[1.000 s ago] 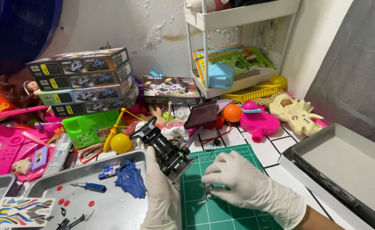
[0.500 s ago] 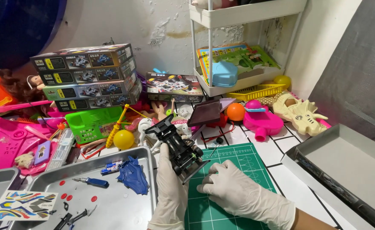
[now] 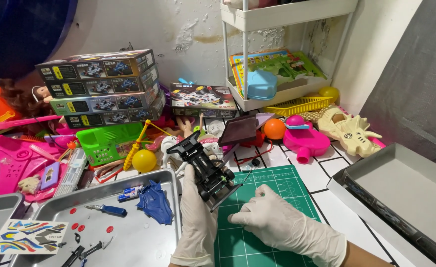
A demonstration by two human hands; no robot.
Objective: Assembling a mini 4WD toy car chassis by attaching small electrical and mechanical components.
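My left hand point(image 3: 198, 217), in a white glove, holds a black toy car chassis point(image 3: 204, 167) upright above the edge of a green cutting mat point(image 3: 282, 185). My right hand point(image 3: 277, 222), also gloved, rests low on the mat with its fingertips pinched together near a small part that is too small to make out. A metal tray point(image 3: 104, 232) lies left of my left hand, holding a blue car body shell point(image 3: 153, 201), a small blue-handled screwdriver point(image 3: 110, 210) and several red and black small parts.
Stacked model-kit boxes point(image 3: 104, 86) stand at the back left beside a green basket point(image 3: 106, 141) and a yellow ball point(image 3: 144, 160). A white shelf rack point(image 3: 282, 54), a pink toy point(image 3: 304, 138) and a dinosaur toy point(image 3: 349, 131) sit at the back right. An open grey box lid point(image 3: 401, 193) lies at right. A sticker sheet point(image 3: 27, 236) lies at the lower left.
The chassis has tilted and risen slightly in my left hand. My right hand has slid back along the mat toward me, fingers staying pinched low.
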